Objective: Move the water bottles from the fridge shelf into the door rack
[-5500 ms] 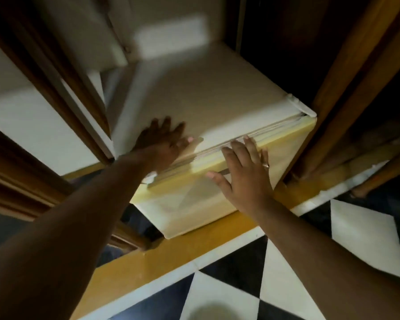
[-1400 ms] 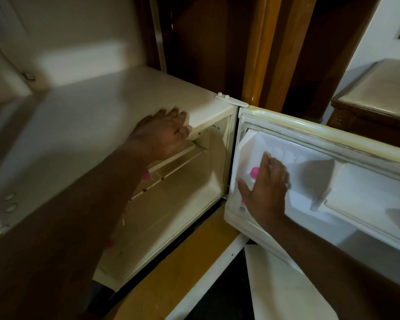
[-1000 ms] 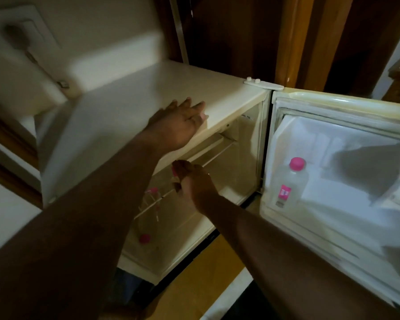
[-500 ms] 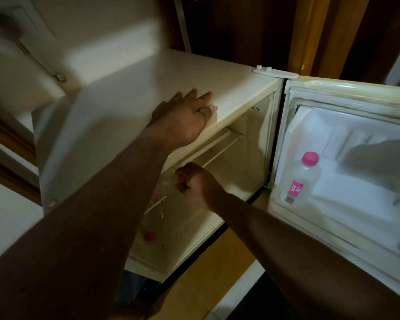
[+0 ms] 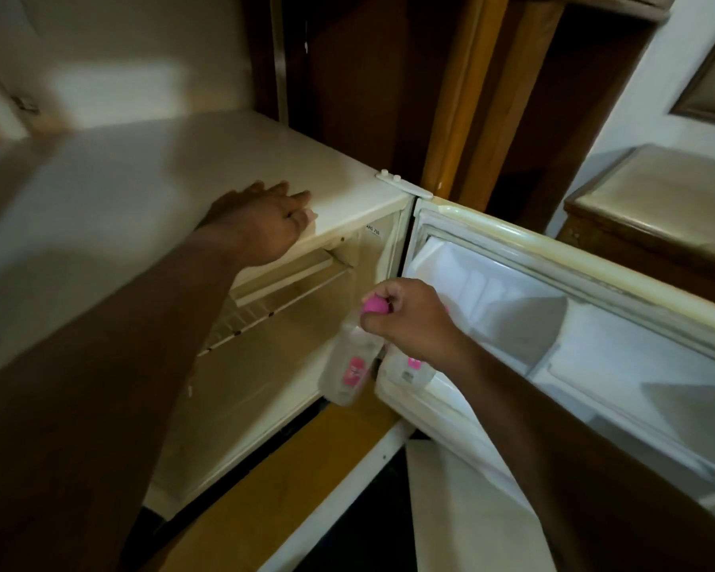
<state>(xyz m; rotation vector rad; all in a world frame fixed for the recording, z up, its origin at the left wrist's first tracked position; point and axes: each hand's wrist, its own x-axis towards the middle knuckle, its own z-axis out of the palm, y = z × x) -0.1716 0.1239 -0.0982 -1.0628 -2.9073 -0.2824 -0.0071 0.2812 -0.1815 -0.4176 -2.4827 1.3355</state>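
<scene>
Since half a second ago your right hand [image 5: 409, 319] has come out of the fridge cavity, fingers pinched around the neck of a clear plastic water bottle [image 5: 349, 367] with a round pink cap and pink label; it hangs tilted in the air at the hinge gap, between the wire shelf [image 5: 261, 313] and the white moulded door rack [image 5: 442, 400]. Just beside it, a second bottle [image 5: 415, 369] already stands in that rack, mostly hidden behind your wrist. Farther back, your left hand [image 5: 265, 225] lies flat, fingers loosely spread, gripping nothing, on the smooth cream fridge top [image 5: 162, 179].
</scene>
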